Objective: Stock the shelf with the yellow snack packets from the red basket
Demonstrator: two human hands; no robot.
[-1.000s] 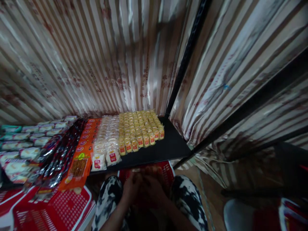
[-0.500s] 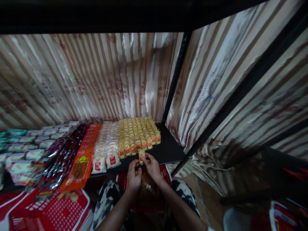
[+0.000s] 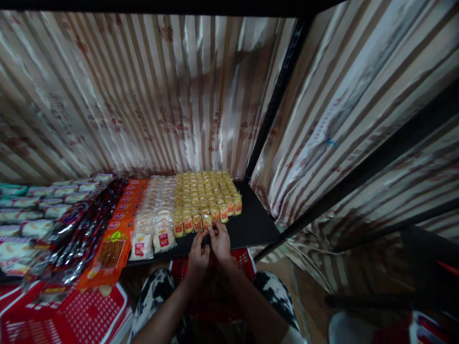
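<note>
Bringing one yellow pack forward to the near row, we are apparently filling it out; our right hand is touching the pack, grip unclear, our left hand hovering unclenched beside it.

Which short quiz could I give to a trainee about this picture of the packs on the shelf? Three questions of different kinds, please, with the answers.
1. True or false: the left hand and the right hand are both at the front of the small yellow packs.

2. What lies between the orange packaging and the yellow packs on the black shelf?
A) dark shiny packs
B) white packs
C) green packs

3. Fill in the missing colour: the basket at the lower left of the picture is ____.

Key: 1. True; 2. B; 3. red
</note>
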